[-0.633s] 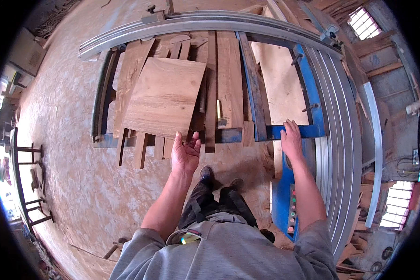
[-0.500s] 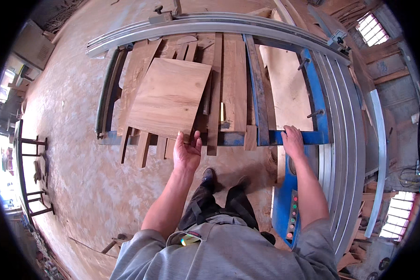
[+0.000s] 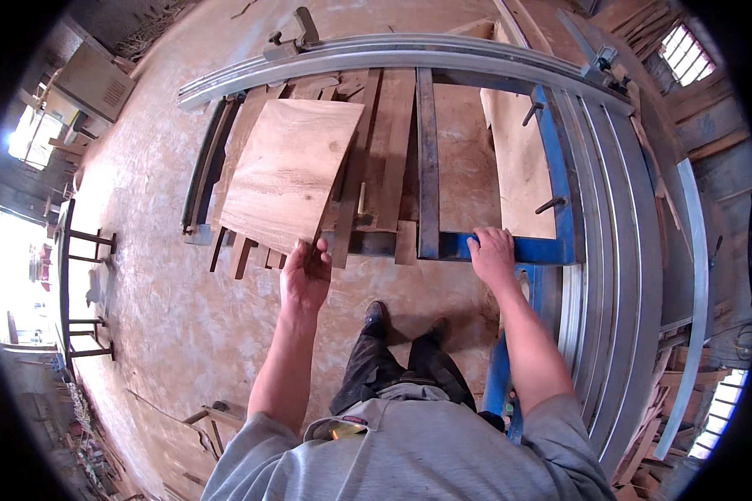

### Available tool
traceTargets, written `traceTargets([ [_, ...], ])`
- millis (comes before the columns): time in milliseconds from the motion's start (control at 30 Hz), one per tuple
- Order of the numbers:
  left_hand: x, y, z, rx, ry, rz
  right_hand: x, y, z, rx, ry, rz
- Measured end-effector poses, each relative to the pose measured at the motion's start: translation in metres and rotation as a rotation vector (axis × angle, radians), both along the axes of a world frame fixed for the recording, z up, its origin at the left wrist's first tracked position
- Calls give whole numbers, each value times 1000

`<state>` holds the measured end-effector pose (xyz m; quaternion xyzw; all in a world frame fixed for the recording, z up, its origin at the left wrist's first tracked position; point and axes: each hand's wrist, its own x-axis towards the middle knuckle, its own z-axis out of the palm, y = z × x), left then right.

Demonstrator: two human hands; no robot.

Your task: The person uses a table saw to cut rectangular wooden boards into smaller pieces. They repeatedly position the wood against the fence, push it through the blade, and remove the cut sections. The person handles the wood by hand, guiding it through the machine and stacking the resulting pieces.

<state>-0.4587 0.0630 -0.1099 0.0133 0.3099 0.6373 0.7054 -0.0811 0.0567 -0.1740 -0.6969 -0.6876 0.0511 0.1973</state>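
Observation:
A square brown wooden panel point(image 3: 288, 171) lies tilted over several wooden strips on the left part of a blue metal frame point(image 3: 530, 249). My left hand point(image 3: 305, 275) pinches the panel's near right corner, thumb up and fingers partly hidden beneath. On the frame's near rail rests my right hand point(image 3: 493, 257), its fingers curled over the top edge. Beside the panel, wooden boards point(image 3: 390, 159) run away from me across the frame, and a short strip end point(image 3: 406, 242) sticks out over the near rail.
A long metal fence point(image 3: 376, 52) with a stop point(image 3: 297, 35) spans the far side. Ribbed metal rails point(image 3: 614, 217) run along the right. A pale sheet point(image 3: 518, 159) shows through the frame's opening. A dark bench point(image 3: 67, 284) stands at far left on the floor.
The blue frame, its boards and both hands have shifted left in view. More floor shows through the frame's opening. My left hand keeps hold of the panel corner.

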Motion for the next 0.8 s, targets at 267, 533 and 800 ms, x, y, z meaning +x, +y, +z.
traceTargets([
  [267, 46, -1, 33, 160, 114, -226, 4, -5, 13, -27, 7, -23],
  [533, 104, 38, 22, 115, -27, -488, 11, -8, 27, -84, 42, -1],
  [800, 164, 50, 22, 144, -126, -733, 37, -7, 30, -290, 375, 40],
])
